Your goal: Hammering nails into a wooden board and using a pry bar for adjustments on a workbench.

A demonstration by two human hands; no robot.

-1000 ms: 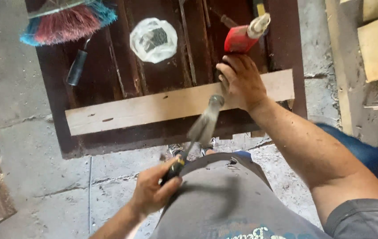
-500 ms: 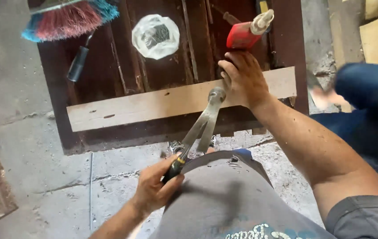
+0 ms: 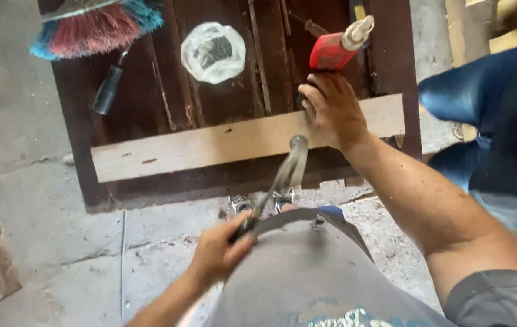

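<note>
My left hand [image 3: 219, 251] grips the handle of a metal hammer [image 3: 283, 172], whose head hovers blurred just above a pale wooden plank [image 3: 210, 145]. The plank lies across a dark brown wooden panel [image 3: 149, 97]. My right hand [image 3: 331, 109] presses flat on the plank's right part, fingers closed, just right of the hammer head. Whether it pinches a nail is hidden.
On the panel lie a red tube with a pale nozzle [image 3: 337, 45], a clear plastic bag of small dark items [image 3: 213, 51], a black-handled tool [image 3: 108, 89] and a red-and-blue broom head [image 3: 95, 27]. Another person's blue-trousered legs [image 3: 489, 115] stand at the right. Concrete floor [image 3: 58, 242] surrounds.
The hammer head has swung down toward the plank beside my right hand. The other person's legs have come further into view at the right.
</note>
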